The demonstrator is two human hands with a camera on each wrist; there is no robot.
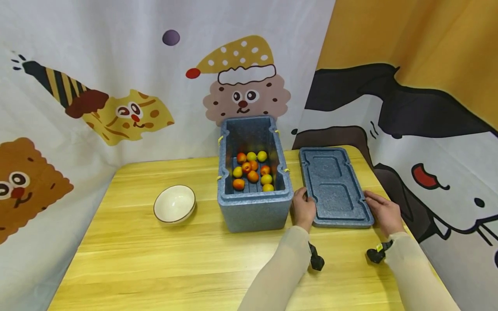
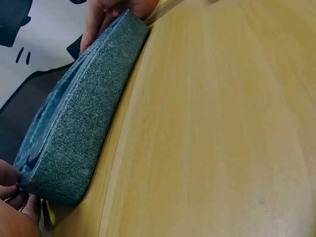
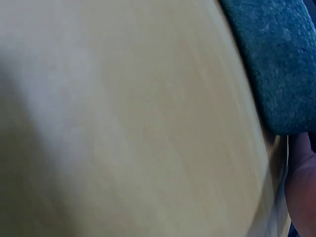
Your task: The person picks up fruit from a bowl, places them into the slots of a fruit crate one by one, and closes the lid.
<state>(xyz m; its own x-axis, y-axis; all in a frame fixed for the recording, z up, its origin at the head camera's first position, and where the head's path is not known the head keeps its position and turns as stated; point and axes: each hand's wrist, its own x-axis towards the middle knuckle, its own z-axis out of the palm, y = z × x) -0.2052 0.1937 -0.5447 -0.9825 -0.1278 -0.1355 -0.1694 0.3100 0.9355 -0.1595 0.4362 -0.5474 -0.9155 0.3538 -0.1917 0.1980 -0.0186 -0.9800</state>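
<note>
A speckled blue-grey foam lid [image 1: 335,188] lies on the table to the right of a matching foam box [image 1: 253,214], its recessed side facing up. My left hand [image 1: 303,209] grips the lid's left edge, in the narrow space beside the box. On the opposite edge, my right hand [image 1: 386,214] holds the lid with its fingertips. From the left wrist view, the lid's thick side [image 2: 86,113] appears low over the wood, with fingers [image 2: 15,190] pinching its near corner. In the right wrist view only a lid corner [image 3: 281,69] and part of the hand show.
The uncovered box holds several small red, orange and yellow fruits [image 1: 253,176]. A white bowl [image 1: 174,204] with a dark rim stands left of the box. Patterned curtains [image 1: 148,52] hang behind and beside the wooden table [image 1: 175,263].
</note>
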